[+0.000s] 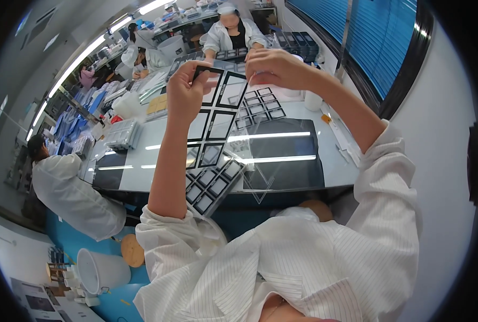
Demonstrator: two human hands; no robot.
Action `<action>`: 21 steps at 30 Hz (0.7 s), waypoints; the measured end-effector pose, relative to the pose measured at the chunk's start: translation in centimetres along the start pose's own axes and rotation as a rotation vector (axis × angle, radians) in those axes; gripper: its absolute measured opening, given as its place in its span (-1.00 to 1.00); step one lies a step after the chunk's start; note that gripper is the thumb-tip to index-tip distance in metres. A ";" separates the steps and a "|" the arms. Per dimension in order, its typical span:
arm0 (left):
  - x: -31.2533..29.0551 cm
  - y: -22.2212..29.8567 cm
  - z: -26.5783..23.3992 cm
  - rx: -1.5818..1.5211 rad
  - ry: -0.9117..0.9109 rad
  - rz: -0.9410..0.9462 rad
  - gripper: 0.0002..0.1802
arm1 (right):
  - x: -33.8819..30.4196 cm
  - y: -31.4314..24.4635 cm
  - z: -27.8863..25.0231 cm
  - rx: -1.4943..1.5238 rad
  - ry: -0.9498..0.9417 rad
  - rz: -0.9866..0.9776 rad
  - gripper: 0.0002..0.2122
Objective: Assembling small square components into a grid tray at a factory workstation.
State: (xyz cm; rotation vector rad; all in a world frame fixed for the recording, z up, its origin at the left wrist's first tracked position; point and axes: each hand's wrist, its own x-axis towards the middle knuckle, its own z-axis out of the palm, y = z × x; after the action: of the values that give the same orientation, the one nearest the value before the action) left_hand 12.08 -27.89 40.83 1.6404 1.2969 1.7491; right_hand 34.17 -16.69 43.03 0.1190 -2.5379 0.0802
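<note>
My left hand (186,88) grips the upper left corner of a clear sheet printed with black rectangular frames (221,124), its thumb across the front. The sheet is held up, tilted, over the table. At its upper right corner my right hand (276,68) is closed, fingers bent down in a pinch; what is between the fingertips cannot be made out. A see-through film (258,182) with a pointed lower corner shows below and right of the sheet. Under the sheet, near the table edge, lies a stack of similar framed sheets (209,185); another framed sheet (261,107) lies farther back.
A dark mat (290,150) covers part of the glossy table (142,172). A co-worker (233,32) sits across, with dark stacked trays (298,45) beside. Another person (72,188) sits at the left. A window with blue blinds (386,43) and a wall bound the right side.
</note>
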 end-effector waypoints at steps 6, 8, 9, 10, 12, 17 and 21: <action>0.8 -1.7 -2.6 0.139 0.045 -0.042 -0.86 | 0.5 -2.2 0.0 0.223 -0.207 0.080 -0.89; 0.7 -1.0 -2.1 0.088 0.000 -0.066 -0.86 | 0.1 -0.1 1.0 0.163 -0.030 0.007 -0.89; 0.8 -1.1 -2.0 0.089 0.000 -0.066 -0.86 | -0.3 0.4 1.4 0.164 -0.029 0.007 -0.89; 1.2 -1.2 -1.9 0.131 0.014 -0.040 -0.86 | -0.9 0.9 1.7 0.179 -0.103 0.117 -0.88; 1.5 -2.4 -3.0 0.184 0.085 0.043 -0.87 | -0.5 -0.1 2.4 0.242 -0.297 0.227 -0.89; 2.5 -2.9 -4.4 0.291 0.124 0.011 -0.87 | -0.3 -1.6 2.2 0.284 -0.230 0.048 -0.87; 3.1 -1.1 -3.3 0.122 -0.007 0.011 -0.86 | -1.1 3.3 4.0 0.200 -0.062 0.064 -0.89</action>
State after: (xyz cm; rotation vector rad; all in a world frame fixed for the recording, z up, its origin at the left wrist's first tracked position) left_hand 8.02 -25.97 42.01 1.7209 1.4190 1.6997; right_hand 32.47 -13.68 39.03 0.1210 -2.5902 0.3610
